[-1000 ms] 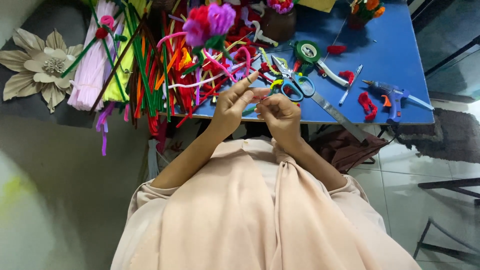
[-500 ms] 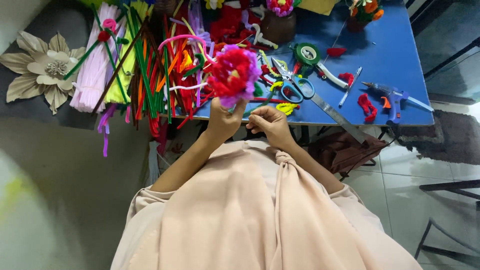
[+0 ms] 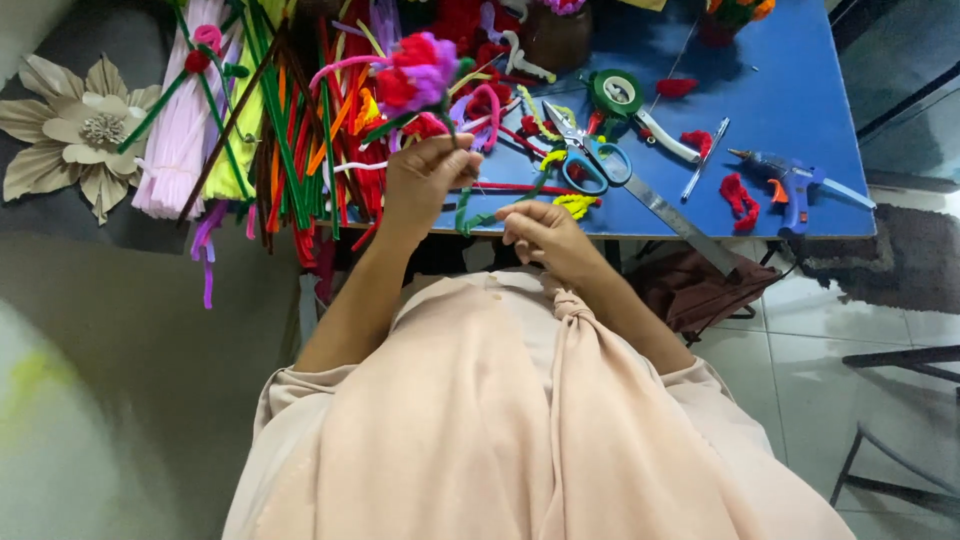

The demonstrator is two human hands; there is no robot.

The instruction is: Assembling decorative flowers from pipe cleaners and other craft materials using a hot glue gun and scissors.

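There is a single view, from a camera worn on the person's head. It looks steeply down over the person's chest and forearms, which fill the near half of the frame. The blue table (image 3: 800, 90) lies at the far edge, close enough to make out small tools. Grey floor shows at the left, pale tiles at the right.

Red and purple pipe-cleaner flower (image 3: 415, 75), green stem wire (image 3: 468, 205), blue desk (image 3: 800, 90), blue-handled scissors (image 3: 590, 160), blue glue gun (image 3: 795, 185), cream paper flower (image 3: 75, 130), pale pink pipe cleaners (image 3: 185, 130), peach garment (image 3: 480, 420)
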